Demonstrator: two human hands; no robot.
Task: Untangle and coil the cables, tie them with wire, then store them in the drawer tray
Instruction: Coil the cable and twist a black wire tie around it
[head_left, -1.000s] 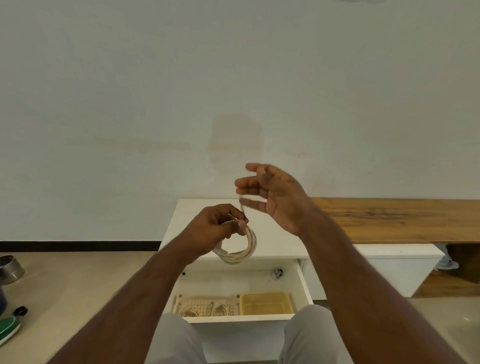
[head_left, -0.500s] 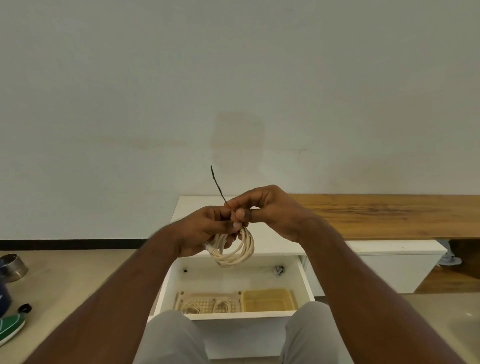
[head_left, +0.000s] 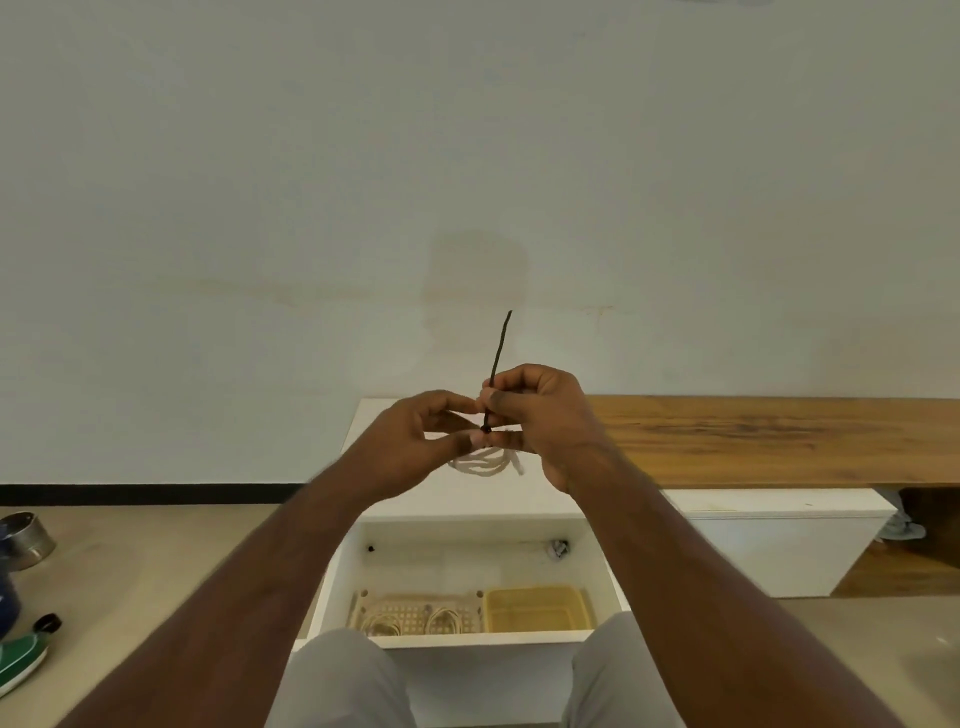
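The open drawer (head_left: 470, 561) held a tray (head_left: 415, 613) below. Above it, the left hand (head_left: 415, 441) and right hand (head_left: 545, 415) met, fingers pinching the pale coiled cable (head_left: 485, 462) and dark wire (head_left: 498, 353), which stood upright.

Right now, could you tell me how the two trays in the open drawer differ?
The perforated tray sits left and holds coiled cables; the yellow tray sits right and looks empty. The perforated tray has a grid of holes; the yellow tray has solid walls. Both sit side by side at the front of the drawer.
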